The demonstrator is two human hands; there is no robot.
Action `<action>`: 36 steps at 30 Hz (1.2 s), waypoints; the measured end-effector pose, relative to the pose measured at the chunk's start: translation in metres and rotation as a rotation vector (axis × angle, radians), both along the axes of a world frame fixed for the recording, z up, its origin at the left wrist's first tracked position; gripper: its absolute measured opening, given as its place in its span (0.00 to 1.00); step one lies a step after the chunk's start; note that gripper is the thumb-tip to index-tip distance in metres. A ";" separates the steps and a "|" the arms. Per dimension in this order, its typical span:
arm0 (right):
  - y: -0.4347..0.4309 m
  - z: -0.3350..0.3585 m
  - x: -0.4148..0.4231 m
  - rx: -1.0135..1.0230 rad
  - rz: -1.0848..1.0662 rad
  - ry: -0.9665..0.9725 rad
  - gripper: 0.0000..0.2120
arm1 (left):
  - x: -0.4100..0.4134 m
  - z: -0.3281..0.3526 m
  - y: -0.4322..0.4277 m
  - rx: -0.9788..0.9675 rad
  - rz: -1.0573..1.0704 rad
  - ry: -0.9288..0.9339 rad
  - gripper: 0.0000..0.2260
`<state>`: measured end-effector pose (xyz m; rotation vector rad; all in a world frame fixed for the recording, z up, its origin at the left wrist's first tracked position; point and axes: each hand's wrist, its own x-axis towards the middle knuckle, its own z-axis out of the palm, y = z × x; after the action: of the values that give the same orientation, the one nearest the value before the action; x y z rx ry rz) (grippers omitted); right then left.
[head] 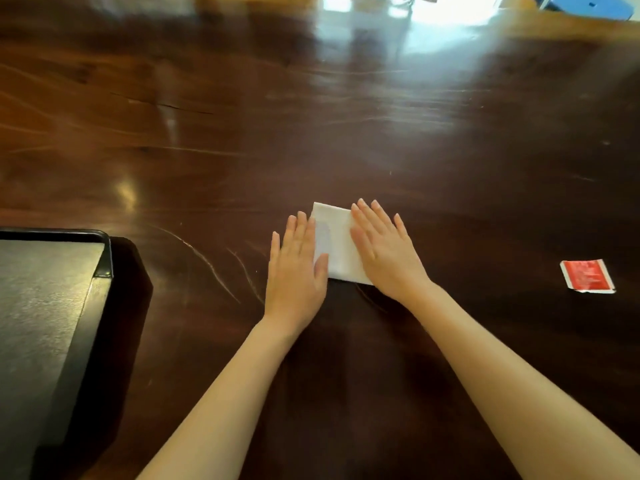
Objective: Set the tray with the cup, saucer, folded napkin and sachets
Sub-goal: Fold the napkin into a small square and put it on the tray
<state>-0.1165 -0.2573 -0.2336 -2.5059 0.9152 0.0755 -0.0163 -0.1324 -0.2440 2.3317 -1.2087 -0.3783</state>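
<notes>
A white folded napkin [335, 242] lies flat on the dark wooden table [346, 133]. My left hand [296, 268] rests palm down on the napkin's left edge, fingers straight and together. My right hand [382, 245] presses flat on the napkin's right half and hides that part. Neither hand grips anything. A black tray [104, 251] with a grey textured floor stands at the left edge of the view, and nothing lies on the part that shows. A red sachet [587, 276] with a white border lies on the table far to the right. No cup or saucer is in view.
A blue object [588, 5] shows at the far right corner of the table. Bright window glare reflects off the far middle of the tabletop. Bare wood separates the tray from the napkin and the napkin from the sachet.
</notes>
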 end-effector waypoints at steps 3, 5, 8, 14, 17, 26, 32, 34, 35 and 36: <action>-0.031 0.028 0.014 0.104 -0.209 -0.204 0.23 | -0.021 0.032 0.019 -0.293 0.575 0.427 0.16; -0.053 0.041 0.025 0.045 -0.108 -0.059 0.20 | -0.044 0.052 0.019 -0.365 0.837 1.007 0.13; -0.062 0.045 0.038 0.070 0.133 0.184 0.16 | -0.065 0.056 0.009 -0.336 0.966 1.579 0.17; -0.062 0.033 0.023 0.189 0.109 0.154 0.11 | -0.057 0.058 -0.009 -0.334 0.954 1.564 0.09; -0.059 0.025 0.007 0.286 0.017 0.068 0.10 | -0.051 0.053 -0.017 -0.333 0.941 1.406 0.11; -0.037 0.044 0.002 0.413 -0.250 -0.177 0.22 | -0.049 0.060 -0.030 -0.510 0.677 1.020 0.10; -0.030 0.080 0.032 0.403 -0.396 -0.331 0.26 | -0.025 0.087 -0.015 -0.719 0.464 1.294 0.12; -0.020 0.083 0.038 0.375 -0.420 -0.388 0.24 | -0.014 0.092 -0.005 -0.744 0.464 1.356 0.12; -0.014 0.085 0.041 0.384 -0.433 -0.401 0.24 | -0.010 0.093 0.001 -0.742 0.457 1.371 0.13; -0.009 0.086 0.043 0.413 -0.436 -0.408 0.24 | -0.005 0.095 0.007 -0.736 0.449 1.382 0.14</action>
<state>-0.0733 -0.2659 -0.1474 -1.8097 1.1103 -0.3397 -0.0217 -0.1257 -0.1492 1.1140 -0.0624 -0.9351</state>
